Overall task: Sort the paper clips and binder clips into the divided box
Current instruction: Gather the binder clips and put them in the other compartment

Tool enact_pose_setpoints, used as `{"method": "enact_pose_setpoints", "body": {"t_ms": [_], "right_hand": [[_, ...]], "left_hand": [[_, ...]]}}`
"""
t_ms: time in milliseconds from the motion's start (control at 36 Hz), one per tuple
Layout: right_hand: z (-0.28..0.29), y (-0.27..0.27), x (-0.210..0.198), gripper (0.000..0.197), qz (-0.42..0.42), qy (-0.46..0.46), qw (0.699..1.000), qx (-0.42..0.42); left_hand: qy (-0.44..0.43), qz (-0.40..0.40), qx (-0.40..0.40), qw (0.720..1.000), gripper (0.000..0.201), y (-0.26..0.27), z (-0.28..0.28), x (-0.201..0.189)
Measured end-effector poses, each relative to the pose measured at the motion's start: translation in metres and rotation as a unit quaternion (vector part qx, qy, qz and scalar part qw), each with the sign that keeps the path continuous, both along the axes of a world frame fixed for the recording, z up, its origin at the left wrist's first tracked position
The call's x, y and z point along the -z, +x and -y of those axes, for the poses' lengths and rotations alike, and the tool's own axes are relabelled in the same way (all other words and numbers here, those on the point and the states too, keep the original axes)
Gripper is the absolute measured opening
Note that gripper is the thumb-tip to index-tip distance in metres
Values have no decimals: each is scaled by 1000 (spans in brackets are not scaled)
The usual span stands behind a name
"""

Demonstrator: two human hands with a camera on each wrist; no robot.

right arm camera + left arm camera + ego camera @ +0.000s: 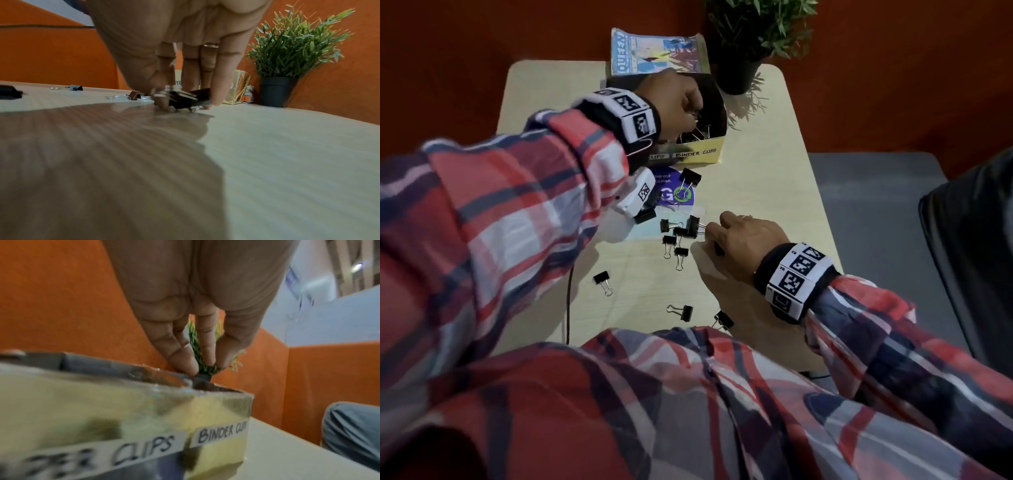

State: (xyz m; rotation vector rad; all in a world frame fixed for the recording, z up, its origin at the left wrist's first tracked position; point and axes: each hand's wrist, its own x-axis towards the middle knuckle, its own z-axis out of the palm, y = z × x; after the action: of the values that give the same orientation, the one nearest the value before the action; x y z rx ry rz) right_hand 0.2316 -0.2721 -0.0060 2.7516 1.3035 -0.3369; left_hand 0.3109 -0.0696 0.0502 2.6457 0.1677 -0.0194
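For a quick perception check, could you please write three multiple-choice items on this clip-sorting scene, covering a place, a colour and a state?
1. Where is the left hand?
A. over the divided box
B. on the potted plant
C. flat on the table

2. What colour are the loose binder clips' bodies?
A. red
B. black
C. white

3. What is the right hand doing?
A. lying flat, idle
B. pinching a binder clip at the table
C. lifting the plant

Answers: 1 A, fingers reach into the box; 2 B, bodies black; 3 B, fingers close round it.

Pale table (774, 192), divided box (698, 152), binder clips (676, 240), plant (743, 73)
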Motion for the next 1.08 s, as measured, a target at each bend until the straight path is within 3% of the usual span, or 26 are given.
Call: {"method": "enact_pose_setpoints", "body": {"t_ms": [111,194,278,361,528,639,722,833,944,1083], "right_hand": [[-3,-3,-1,37,-2,-9,1000,-21],[-5,-5,1,37,16,-25,998,-53],[-5,-7,3,36,20,-25,998,-63],[-6,-8,0,36,18,-31,997,-62],[-9,2,0,30,20,-57,997,-46],[-16,13,3,31,25,-78,996,-47],[-19,16,5,29,17,-97,993,-68],[-19,23,0,25,11,-109,991,-78],[-28,47,-25,18,77,-24,996,-47],[-68,106,-67,15,124,89,988,8]], "left_hand": [[-6,-7,4,1000,27,-46,-18,-4],[23,-118,34,992,39,-98,-33,2],[86,-245,54,964,63,-151,-43,16],[114,-289,56,949,71,-190,-43,35],[31,-180,18,983,34,-215,-25,69],[17,-133,22,991,25,-204,-5,71],[-9,-134,36,990,31,-193,13,64],[36,-181,159,970,60,-194,37,59],[125,-170,241,947,52,-198,50,65],[86,-131,230,961,24,-195,50,68]]}}
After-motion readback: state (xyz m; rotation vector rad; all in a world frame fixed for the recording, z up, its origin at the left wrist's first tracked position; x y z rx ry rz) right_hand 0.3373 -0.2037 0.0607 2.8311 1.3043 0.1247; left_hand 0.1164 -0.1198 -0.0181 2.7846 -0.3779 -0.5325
